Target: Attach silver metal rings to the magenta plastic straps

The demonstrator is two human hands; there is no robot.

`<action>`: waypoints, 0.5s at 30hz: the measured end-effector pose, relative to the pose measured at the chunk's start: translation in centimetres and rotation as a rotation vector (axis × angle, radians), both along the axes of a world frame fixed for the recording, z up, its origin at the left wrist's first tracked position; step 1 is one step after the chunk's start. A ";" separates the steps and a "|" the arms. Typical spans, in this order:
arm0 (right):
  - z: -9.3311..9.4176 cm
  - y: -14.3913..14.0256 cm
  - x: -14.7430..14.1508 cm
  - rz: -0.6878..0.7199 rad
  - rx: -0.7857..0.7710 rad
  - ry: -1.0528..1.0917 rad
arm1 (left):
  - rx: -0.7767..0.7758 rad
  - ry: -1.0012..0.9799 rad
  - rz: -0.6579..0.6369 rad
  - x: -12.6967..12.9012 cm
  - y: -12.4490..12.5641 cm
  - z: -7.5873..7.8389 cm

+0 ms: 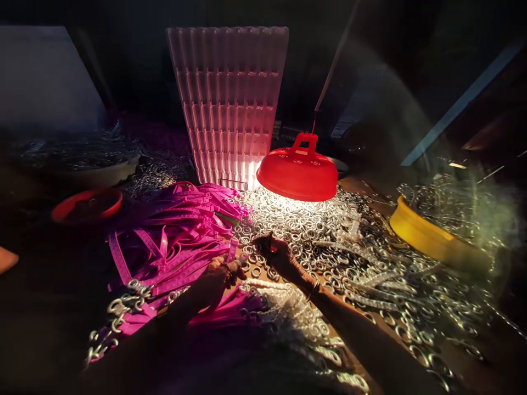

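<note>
Step in hand: fitting a metal ring onto the end of a pink strap, as I judge it from how the two hands meet over the work.
How to do it well: hold the strap end flat and steady with the left hand, bring the ring up square to the slot, and work under the bright patch of the lamp (the rest of the bench is very dark).
Left hand (pixel 218 274): fingers curled and pinched on the tip of a pink strap (pixel 231 251), which rises just above the knuckles.
Right hand (pixel 276 249): fingers bunched together, tips just beside the strap end; it seems to pinch a small ring, though the piece itself is too small to tell.
Hands to each other: close, nearly touching, with the strap tip between them.
Finished bunch (pixel 127 304): pink straps with metal rings, lying near the left forearm.
Loose straps (pixel 177 225): a pink heap just beyond the left hand.
Ring pile (pixel 313 227): silver rings spread around and beyond the right hand.
Lamp (pixel 297 173): red shade hanging low over the rings.
Yellow bowl (pixel 424 233): off to the right, well apart from the hands.
Tray stack (pixel 228 99): pale ribbed plastic, upright behind the lamp.
</note>
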State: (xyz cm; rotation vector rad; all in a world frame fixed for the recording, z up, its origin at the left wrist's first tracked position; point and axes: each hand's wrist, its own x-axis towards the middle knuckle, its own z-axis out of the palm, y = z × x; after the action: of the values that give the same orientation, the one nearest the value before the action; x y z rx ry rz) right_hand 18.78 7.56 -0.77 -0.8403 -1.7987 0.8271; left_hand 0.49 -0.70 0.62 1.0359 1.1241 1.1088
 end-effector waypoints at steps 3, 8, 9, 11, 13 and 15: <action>0.3 -2.7 -1.7 0.065 -0.085 0.119 | -0.029 -0.039 0.035 0.7 -0.6 0.9; -0.2 -4.1 -3.6 0.035 -0.106 0.200 | -0.091 -0.049 0.050 1.2 -0.5 1.5; -0.5 -4.0 -3.8 0.032 -0.081 0.220 | -0.108 -0.057 0.053 1.1 -0.4 1.5; -1.0 -3.9 -4.0 0.035 -0.061 0.236 | -0.137 -0.080 0.047 0.9 -0.3 1.4; -1.4 -3.8 -3.9 0.046 -0.067 0.219 | -0.135 -0.113 0.038 0.6 -0.2 1.0; -1.4 -3.7 -3.7 0.064 -0.066 0.177 | -0.111 -0.131 0.052 0.4 0.0 0.4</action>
State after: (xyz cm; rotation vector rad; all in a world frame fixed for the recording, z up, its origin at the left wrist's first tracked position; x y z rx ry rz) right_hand 15.10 3.88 -2.13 -0.7308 -1.6576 0.9758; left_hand 0.93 -0.69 1.05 0.8401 1.0998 1.1267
